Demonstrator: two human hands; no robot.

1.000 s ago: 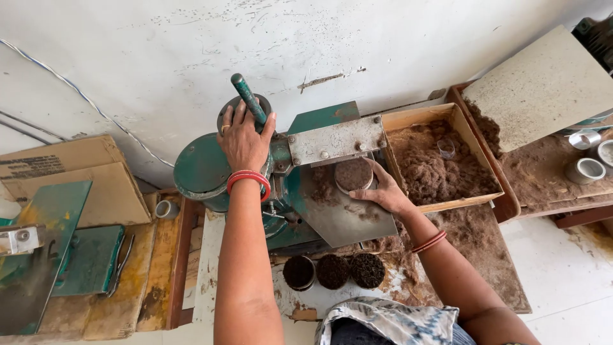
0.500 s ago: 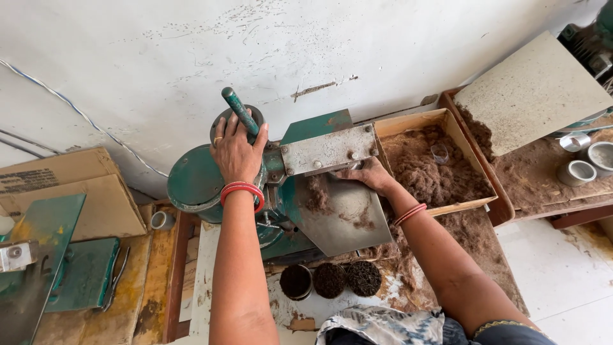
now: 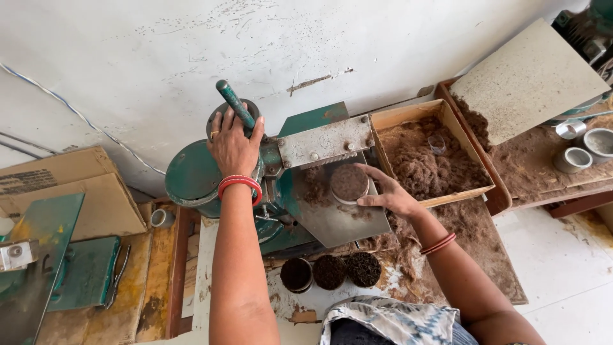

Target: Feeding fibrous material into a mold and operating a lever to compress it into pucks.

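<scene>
My left hand (image 3: 234,145) rests on the round metal top of a green press machine (image 3: 191,176), right by its green lever handle (image 3: 234,104). My right hand (image 3: 391,197) holds a small round cup packed with brown fibre (image 3: 348,183) on the machine's grey metal plate (image 3: 338,220), under the bolted metal head (image 3: 324,142). Three more fibre-filled cups (image 3: 329,271) stand in a row below the plate, close to my body.
A wooden box of loose brown fibre (image 3: 426,160) sits right of the press. Beyond it lie a tilted board (image 3: 527,80) and empty metal cups (image 3: 571,160). Cardboard (image 3: 64,191), green metal parts (image 3: 38,268) and pliers (image 3: 118,278) lie at left.
My right hand has drawn the filled cup back from under the press head onto the plate. The left hand stays on the machine's top by the lever.
</scene>
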